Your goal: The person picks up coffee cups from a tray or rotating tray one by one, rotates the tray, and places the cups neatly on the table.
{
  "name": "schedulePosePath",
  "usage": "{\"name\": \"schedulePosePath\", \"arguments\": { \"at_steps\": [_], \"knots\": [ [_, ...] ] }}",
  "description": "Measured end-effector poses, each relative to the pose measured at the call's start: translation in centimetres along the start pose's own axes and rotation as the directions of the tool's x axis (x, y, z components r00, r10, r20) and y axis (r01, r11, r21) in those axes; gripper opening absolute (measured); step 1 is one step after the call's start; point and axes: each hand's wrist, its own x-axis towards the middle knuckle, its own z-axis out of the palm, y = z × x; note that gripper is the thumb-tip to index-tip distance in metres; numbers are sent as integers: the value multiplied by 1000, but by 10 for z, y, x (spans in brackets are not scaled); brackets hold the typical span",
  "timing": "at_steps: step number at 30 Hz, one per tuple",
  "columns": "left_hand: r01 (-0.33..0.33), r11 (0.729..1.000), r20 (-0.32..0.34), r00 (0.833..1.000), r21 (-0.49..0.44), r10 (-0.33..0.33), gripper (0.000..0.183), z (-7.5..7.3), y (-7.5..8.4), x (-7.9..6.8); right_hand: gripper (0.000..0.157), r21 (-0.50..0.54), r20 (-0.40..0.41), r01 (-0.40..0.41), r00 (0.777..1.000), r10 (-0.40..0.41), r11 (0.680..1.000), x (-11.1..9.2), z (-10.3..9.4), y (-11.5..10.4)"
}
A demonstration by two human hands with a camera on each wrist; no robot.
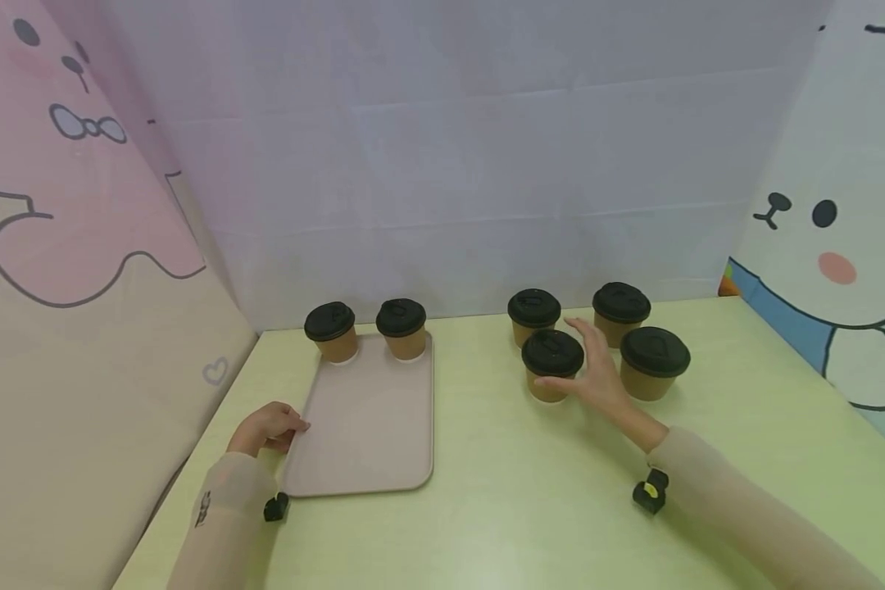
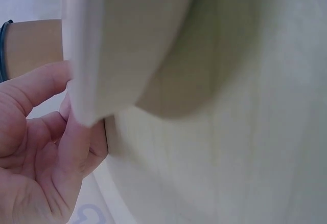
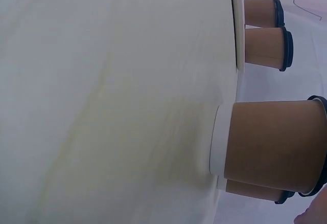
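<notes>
At the left edge of a pale pinkish tray [image 1: 369,426], my left hand [image 1: 269,428] pinches the rim between thumb and fingers. The left wrist view shows the thumb on the upper face of the tray [image 2: 122,45] and the fingers curled beneath. My right hand [image 1: 597,377] is spread around the near-left paper coffee cup [image 1: 553,385], thumb across its front and fingers behind its black lid. In the right wrist view that brown cup [image 3: 276,147] stands with its white base on the table, and only a bit of the hand [image 3: 314,211] shows.
Two lidded cups [image 1: 337,346] [image 1: 406,340] stand at the tray's far end. Around the right hand are three more: one cup [image 1: 533,315] behind, another cup [image 1: 621,315] at the back right, and a cup [image 1: 651,369] close right. A white curtain [image 1: 472,164] borders the table's back edge.
</notes>
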Motion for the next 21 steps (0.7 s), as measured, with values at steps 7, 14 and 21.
{"name": "schedulePosePath", "arguments": {
  "at_steps": [7,14,21],
  "knots": [
    [-5,1000,3,1000,-2,5,16,0,0,2,82,55,-168,112,981,-102,992,1,-3,-11],
    [-14,1000,5,1000,-5,14,18,0,4,-2,68,65,-264,204,948,-180,977,6,0,-23],
    [-24,1000,20,1000,-5,24,19,-2,3,-6,55,160,-310,184,942,-128,970,12,5,-63]
  ]
}}
